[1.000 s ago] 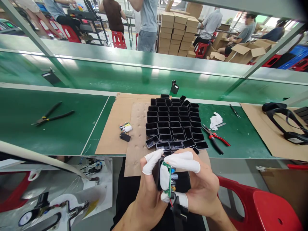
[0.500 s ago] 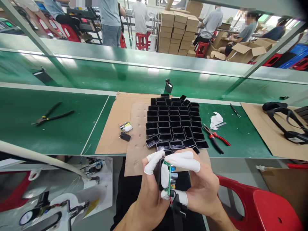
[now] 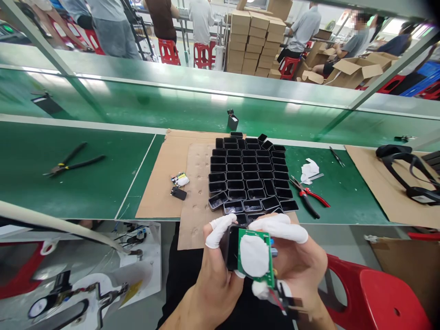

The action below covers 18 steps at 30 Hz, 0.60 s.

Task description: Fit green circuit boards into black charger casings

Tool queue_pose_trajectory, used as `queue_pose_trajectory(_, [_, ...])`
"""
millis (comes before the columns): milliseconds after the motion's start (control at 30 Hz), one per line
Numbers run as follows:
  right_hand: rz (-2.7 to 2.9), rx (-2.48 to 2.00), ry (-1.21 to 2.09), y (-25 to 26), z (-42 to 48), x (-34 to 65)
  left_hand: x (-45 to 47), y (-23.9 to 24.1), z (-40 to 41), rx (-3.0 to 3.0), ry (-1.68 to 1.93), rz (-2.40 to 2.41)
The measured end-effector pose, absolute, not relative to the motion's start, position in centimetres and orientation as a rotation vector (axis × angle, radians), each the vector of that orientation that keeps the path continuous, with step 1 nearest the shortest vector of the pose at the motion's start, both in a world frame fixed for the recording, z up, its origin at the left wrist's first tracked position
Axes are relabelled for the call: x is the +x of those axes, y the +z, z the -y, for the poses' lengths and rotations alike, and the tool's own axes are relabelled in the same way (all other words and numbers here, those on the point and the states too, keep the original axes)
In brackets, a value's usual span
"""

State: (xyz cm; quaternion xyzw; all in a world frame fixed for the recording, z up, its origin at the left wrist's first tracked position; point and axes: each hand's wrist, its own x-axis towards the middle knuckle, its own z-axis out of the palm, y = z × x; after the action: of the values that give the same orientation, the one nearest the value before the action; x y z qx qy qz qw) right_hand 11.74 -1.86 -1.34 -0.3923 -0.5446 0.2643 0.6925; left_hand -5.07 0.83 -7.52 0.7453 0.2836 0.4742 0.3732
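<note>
My left hand (image 3: 215,275), with white finger cots on its fingertips, grips a black plastic case (image 3: 232,247) upright. My right hand (image 3: 299,256), also in finger cots, holds a green circuit board (image 3: 255,274) beside the case's right side. A white pad covers most of the board's face, and blue and silver components show behind it. Red and black wires hang from its lower end towards a blurred dark part (image 3: 294,307). Just beyond both hands, rows of open black cases (image 3: 242,175) stand on cardboard.
On the cardboard (image 3: 158,192) at left lie a small board with components (image 3: 180,179) and a black piece (image 3: 178,193). Red-handled pliers (image 3: 307,197) lie right of the cases; black-handled pliers (image 3: 68,162) lie far left. A red chair (image 3: 385,293) stands at right. People work beyond the conveyor (image 3: 172,107).
The board has moved right, away from the case, and turned so its white-padded face shows. My right hand has shifted right with it. Finished-looking black units on the conveyor have moved left.
</note>
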Motion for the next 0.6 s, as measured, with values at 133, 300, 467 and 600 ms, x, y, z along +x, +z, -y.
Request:
queue_pose_trajectory(133, [1.18,-0.879,0.657,-0.7,2.2,11.8,-5.1,-7.8,-0.6,1.895,1.187,-0.771])
queue_pose_trajectory(300, [1.32,-0.912,0.662,-0.1,2.1,12.3,-5.1,-7.0,-0.9,1.936,1.263,-0.698])
queue_pose_trajectory(467, [1.412,-0.923,0.59,-0.2,2.2,12.5,-5.0,-6.1,-1.0,1.935,1.251,-0.662])
queue_pose_trajectory(600, [1.452,-0.952,0.551,-0.2,2.2,12.6,-5.2,-6.2,-1.0,1.937,1.226,-0.65])
